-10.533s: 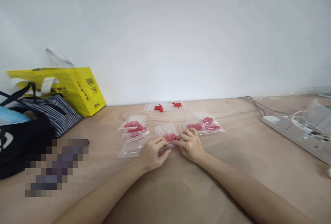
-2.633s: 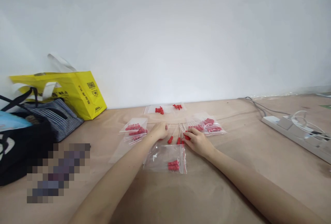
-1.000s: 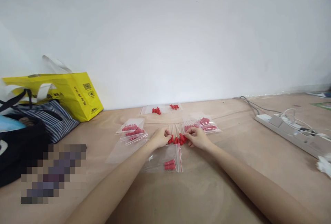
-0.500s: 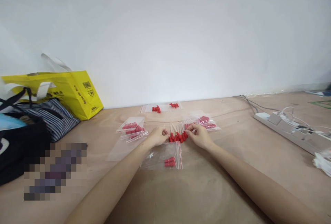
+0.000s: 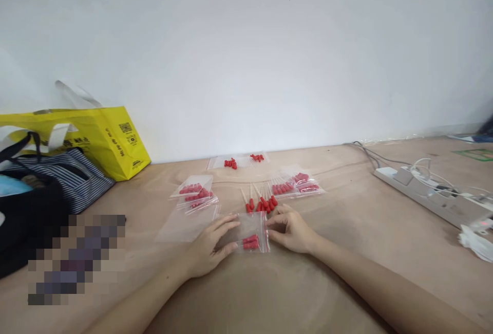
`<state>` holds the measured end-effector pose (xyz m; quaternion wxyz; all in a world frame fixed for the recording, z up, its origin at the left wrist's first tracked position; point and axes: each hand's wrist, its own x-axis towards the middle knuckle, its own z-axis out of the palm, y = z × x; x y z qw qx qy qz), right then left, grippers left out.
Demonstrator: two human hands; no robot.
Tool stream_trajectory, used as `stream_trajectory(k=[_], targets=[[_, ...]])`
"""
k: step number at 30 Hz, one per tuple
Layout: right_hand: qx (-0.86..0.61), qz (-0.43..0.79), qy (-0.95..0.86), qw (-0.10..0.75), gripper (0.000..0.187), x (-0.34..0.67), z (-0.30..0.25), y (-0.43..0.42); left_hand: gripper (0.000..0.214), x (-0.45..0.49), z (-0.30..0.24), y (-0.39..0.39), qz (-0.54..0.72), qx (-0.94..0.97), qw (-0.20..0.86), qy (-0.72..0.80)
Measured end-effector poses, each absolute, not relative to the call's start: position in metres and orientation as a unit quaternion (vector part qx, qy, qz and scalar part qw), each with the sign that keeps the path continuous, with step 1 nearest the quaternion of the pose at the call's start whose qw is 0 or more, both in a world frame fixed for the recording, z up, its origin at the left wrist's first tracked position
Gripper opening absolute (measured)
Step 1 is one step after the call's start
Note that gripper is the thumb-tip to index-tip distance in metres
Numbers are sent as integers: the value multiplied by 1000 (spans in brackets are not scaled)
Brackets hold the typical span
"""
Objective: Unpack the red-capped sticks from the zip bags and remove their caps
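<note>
A clear zip bag (image 5: pixel 241 226) with a red seal line lies flat in front of me, holding a few thin sticks with red bulb ends (image 5: pixel 251 242). My left hand (image 5: pixel 210 244) rests over its left side, fingers and thumb spread apart. At the bag's sealed edge on the right is my right hand (image 5: pixel 290 228), thumb and forefinger apart at the edge; its other fingers curl partly out of sight. Just beyond the bag, several loose red-ended sticks (image 5: pixel 264 202) fan out on the table, their pale ends pointing away.
Filled clear bags (image 5: pixel 198 195) lie at left, with others at right (image 5: pixel 300 184) and by the wall (image 5: pixel 231 162). A yellow bag (image 5: pixel 115 141) and a striped pouch (image 5: pixel 82 180) stand far left. A power strip (image 5: pixel 431 198) with cables and crumpled white tissue (image 5: pixel 475 243) lie right.
Both hands have come back toward me from the loose red-ended sticks to the clear zip bag. My left hand has opened from a pinch; the sticks now lie untouched.
</note>
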<state>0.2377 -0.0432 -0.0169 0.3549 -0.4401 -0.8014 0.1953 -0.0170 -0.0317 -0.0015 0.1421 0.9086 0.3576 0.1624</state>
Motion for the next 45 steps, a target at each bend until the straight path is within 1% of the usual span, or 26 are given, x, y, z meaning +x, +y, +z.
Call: stream_trajectory(k=[6, 11, 15, 20, 23, 26, 30, 34, 38, 42, 43, 45], targets=[[-376, 214, -832, 348, 16, 232, -13, -46, 31, -10, 1, -34, 139, 905, 185, 358], [-344, 238, -861, 291, 26, 223, -4, -50, 31, -10, 2, -37, 145, 895, 203, 371], [-352, 237, -865, 267, 20, 216, -2, -49, 31, -9, 1, -37, 152, 890, 217, 371], [-384, 253, -845, 275, 14, 212, -2, -50, 35, -9, 2, -37, 149, 891, 214, 371], [-398, 297, -822, 280, 12, 212, -1, -51, 40, -9, 4, -38, 136, 892, 206, 380], [-392, 345, -811, 265, 13, 214, 0, -51, 43, -8, 6, -39, 126, 893, 201, 383], [-384, 369, -811, 244, 12, 213, 0, -51, 43, -8, 7, -39, 123, 892, 203, 384], [-405, 378, -787, 272, 12, 210, -3, -54, 42, -9, 6, -38, 127, 891, 204, 384], [-385, 385, -780, 309, 15, 209, -7, -57, 42, -11, 2, -37, 125, 890, 207, 387], [-384, 465, -732, 318, 9, 213, -14, -53, 42, -11, 1, -36, 131, 891, 210, 381], [-380, 494, -712, 324, 11, 214, -15, -51, 42, -11, 1, -36, 130, 892, 209, 378], [-371, 551, -667, 337, 19, 217, -16, -49, 42, -11, 2, -37, 125, 895, 208, 375]])
